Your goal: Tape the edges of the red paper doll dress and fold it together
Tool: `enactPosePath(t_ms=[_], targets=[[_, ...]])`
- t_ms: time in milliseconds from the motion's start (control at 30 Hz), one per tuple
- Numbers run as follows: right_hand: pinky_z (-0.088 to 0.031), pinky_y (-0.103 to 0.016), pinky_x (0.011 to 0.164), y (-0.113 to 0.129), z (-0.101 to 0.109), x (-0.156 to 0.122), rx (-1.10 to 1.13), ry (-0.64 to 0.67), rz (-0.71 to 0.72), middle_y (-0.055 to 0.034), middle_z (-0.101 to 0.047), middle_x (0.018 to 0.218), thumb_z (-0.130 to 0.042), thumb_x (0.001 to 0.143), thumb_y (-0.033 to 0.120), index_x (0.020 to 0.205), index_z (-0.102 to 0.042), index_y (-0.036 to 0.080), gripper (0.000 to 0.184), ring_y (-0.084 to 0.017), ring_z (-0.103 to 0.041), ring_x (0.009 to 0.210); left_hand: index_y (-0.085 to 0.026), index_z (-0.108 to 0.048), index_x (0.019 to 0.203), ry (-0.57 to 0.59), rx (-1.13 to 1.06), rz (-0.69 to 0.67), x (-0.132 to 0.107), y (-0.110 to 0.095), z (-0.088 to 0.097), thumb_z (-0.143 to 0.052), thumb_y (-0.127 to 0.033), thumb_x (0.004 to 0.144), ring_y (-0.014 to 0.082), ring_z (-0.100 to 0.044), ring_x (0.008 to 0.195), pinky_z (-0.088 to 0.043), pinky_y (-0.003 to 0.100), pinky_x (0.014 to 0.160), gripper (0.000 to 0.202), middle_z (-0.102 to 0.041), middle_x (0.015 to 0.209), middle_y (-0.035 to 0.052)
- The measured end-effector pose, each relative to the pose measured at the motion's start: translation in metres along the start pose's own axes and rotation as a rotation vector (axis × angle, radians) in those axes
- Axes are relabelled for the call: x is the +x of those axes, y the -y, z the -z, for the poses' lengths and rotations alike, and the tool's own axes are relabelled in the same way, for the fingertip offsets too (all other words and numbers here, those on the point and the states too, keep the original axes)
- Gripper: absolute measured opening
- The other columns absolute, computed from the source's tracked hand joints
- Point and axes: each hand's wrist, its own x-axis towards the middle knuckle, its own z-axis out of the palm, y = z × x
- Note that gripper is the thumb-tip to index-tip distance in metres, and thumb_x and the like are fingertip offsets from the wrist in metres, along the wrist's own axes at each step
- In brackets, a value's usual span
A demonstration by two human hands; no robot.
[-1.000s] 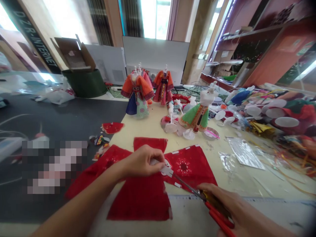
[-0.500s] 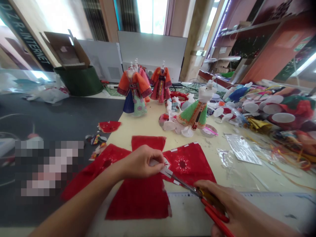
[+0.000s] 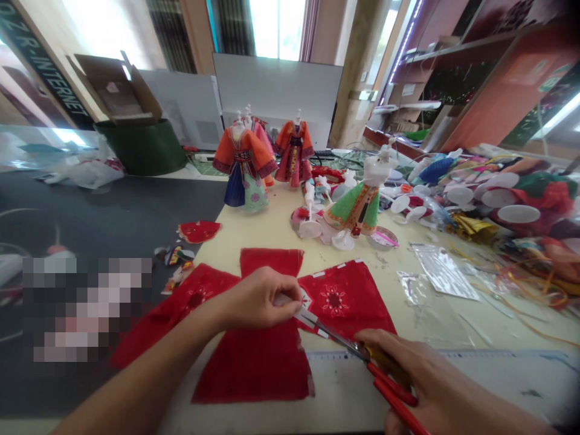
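Observation:
Between the thumb and finger of my left hand (image 3: 267, 299) is a white strip of tape (image 3: 307, 315), pinched above the middle of the red fabric. My right hand (image 3: 421, 374) grips scissors (image 3: 389, 388) with red handles, their blades reaching left to the end of the strip. Under both hands lies a cross-shaped piece of red fabric (image 3: 267, 362), its panels spread flat. White flower prints mark the left and right panels, and short white pieces of tape (image 3: 323, 333) sit along the right panel's edges. My left hand hides the centre of the fabric.
A ruler (image 3: 475, 357) lies along the near side of the table. Small dress forms wear an orange robe (image 3: 244, 154) and a green skirt (image 3: 356, 208). Clear plastic bags (image 3: 446, 275) and a heap of white stands and cloth are at right. A dark mat (image 3: 113, 211) covers the left.
The view has shifted very slightly. Both hands keep the same hold, and the scissor blades stay at the tape strip.

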Motion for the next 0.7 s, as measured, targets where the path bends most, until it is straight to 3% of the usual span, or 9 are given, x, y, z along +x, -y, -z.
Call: enactPosePath(t_ms=[700], targets=[[-0.049,-0.031,0.081,-0.0012,-0.0027,0.0018,-0.036,-0.022,0.018,-0.0054,-0.063,0.117,-0.067,0.060,0.026,0.123,-0.055,0.026,0.064,-0.025,-0.061,0.098,-0.013,-0.065,0.081,0.007,0.039,0.015,-0.0030,0.0030,-0.0020,-0.053,-0.023,0.083,0.0076,-0.048,0.055,-0.034,0.018,0.050,0.015,-0.061,0.065,0.0009]])
